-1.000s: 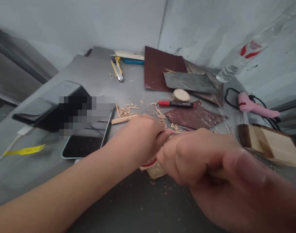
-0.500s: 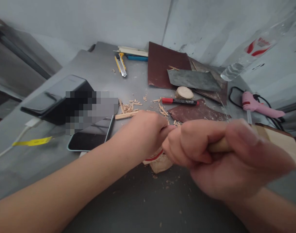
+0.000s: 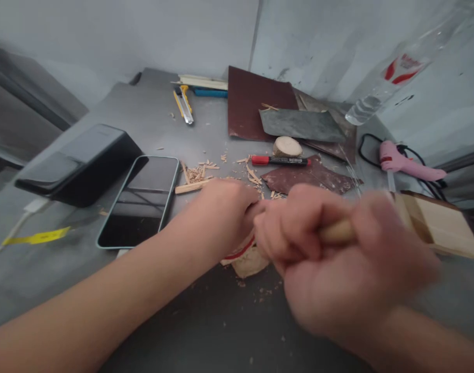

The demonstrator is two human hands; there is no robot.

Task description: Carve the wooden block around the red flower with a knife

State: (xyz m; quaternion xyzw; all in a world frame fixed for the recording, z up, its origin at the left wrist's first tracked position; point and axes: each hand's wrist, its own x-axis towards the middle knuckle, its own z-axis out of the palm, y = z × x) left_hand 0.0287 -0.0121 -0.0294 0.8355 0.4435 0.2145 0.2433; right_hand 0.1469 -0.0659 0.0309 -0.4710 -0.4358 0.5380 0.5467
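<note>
My right hand [image 3: 330, 254], blurred by motion, is wrapped round a light wooden handle [image 3: 338, 231]; the tool's far end is hidden. Directly left of it, my left hand [image 3: 231, 215] is closed over a pale wooden piece [image 3: 251, 262] with a red line along it. Most of that piece lies under the hands, low over the grey table [image 3: 174, 321]. The fingers of both hands meet or nearly meet. Wood shavings [image 3: 196, 173] and a thin wooden strip [image 3: 192, 186] lie just beyond my left hand.
A phone [image 3: 139, 202] and a black device [image 3: 81, 166] lie left. Behind are a yellow cutter [image 3: 183, 105], red marker [image 3: 279, 160], wood slice [image 3: 287, 146] and sandpaper sheets [image 3: 260, 103]. At right are a bottle [image 3: 392, 77], pink glue gun [image 3: 410, 163] and wooden box [image 3: 442, 223].
The view has shifted slightly, so most table items appear further left. My right hand has moved a little left, still round the handle. My left hand keeps its hold on the wooden piece.
</note>
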